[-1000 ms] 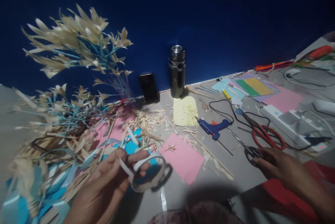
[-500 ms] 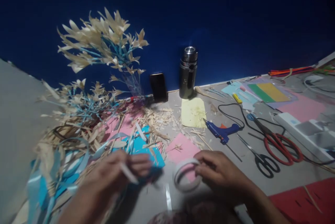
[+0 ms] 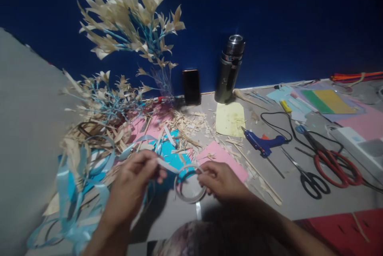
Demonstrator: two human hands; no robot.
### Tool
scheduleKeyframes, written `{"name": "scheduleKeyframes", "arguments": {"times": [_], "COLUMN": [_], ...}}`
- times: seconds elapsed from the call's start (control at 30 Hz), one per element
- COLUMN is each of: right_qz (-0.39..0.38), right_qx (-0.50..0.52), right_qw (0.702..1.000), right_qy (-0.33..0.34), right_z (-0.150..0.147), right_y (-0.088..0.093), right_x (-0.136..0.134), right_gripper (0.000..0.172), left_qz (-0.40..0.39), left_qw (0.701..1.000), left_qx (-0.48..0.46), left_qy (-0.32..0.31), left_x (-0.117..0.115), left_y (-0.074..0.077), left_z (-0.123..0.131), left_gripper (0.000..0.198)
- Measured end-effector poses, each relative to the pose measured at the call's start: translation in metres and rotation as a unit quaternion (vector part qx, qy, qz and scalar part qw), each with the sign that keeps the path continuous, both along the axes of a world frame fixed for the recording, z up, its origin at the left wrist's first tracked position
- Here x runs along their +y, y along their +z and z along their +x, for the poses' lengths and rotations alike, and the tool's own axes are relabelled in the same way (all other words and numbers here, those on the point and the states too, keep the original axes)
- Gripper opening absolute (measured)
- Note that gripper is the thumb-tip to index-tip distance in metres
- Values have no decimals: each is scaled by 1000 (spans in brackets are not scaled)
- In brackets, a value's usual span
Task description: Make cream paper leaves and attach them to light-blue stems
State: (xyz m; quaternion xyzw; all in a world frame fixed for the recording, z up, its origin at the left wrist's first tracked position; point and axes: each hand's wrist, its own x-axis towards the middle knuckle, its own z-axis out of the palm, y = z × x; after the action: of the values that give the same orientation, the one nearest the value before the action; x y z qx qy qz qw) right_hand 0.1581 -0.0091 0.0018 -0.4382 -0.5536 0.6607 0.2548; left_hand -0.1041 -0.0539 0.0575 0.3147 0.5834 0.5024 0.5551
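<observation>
My right hand (image 3: 224,181) pinches the right side of a roll of white tape (image 3: 176,187), held upright above the work surface. A white strip of tape (image 3: 167,165) runs from the fingers of my left hand (image 3: 133,178) to the roll's upper left edge. Whether it is joined to the roll I cannot tell. My left thumb and index finger are closed on the strip's end, the other fingers curled. Beneath the hands lie blue sheets (image 3: 176,154) and a pink sheet (image 3: 224,158) strewn with pale dried scraps.
Pale flowers on blue stems (image 3: 134,28) stand at back left, near a phone (image 3: 191,87) and a flask (image 3: 229,70). Blue ribbon (image 3: 64,192) loops at left. A blue glue gun (image 3: 263,143), black-handled scissors (image 3: 314,185), red-handled scissors (image 3: 338,168) and a power strip (image 3: 356,150) lie right.
My hands have come closer together. The white strip in my left hand, earlier apart from the roll, now reaches its edge. The roll has shifted left and up, and the view has tilted.
</observation>
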Motion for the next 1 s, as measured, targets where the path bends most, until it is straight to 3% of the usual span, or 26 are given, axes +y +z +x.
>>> {"name": "scheduleKeyframes", "arguments": {"times": [0.07,0.17,0.23,0.3,0.43,0.67,0.9,1.0], "right_qz": [53,122,78,6,-42,-87,-98,-88], "right_qx": [-27,-48,-6,52,144,222,212,199], "right_qw": [997,991,995,997,987,968,969,974], "right_qy": [48,-10,-55,-48,-57,-84,-75,-64], "right_z": [-11,-6,2,6,-1,0,-1,-2], "right_y": [3,19,31,39,39,30,28,32], "right_x": [3,9,12,13,16,20,18,18], "right_gripper": [13,10,14,18,20,34,27,25], "left_qz": [-8,-14,-13,-13,-15,-39,-19,-18], "left_qw": [998,996,995,997,998,979,993,992], "left_qx": [-23,-51,-55,-39,1,-153,-14,0], "left_qy": [-52,-76,-81,-71,-65,-130,-115,-128], "left_x": [27,39,38,37,39,38,32,31], "left_y": [8,8,5,2,3,10,9,10], "left_z": [44,76,80,81,91,100,96,96], "left_gripper": [24,30,28,27,25,30,17,17]}}
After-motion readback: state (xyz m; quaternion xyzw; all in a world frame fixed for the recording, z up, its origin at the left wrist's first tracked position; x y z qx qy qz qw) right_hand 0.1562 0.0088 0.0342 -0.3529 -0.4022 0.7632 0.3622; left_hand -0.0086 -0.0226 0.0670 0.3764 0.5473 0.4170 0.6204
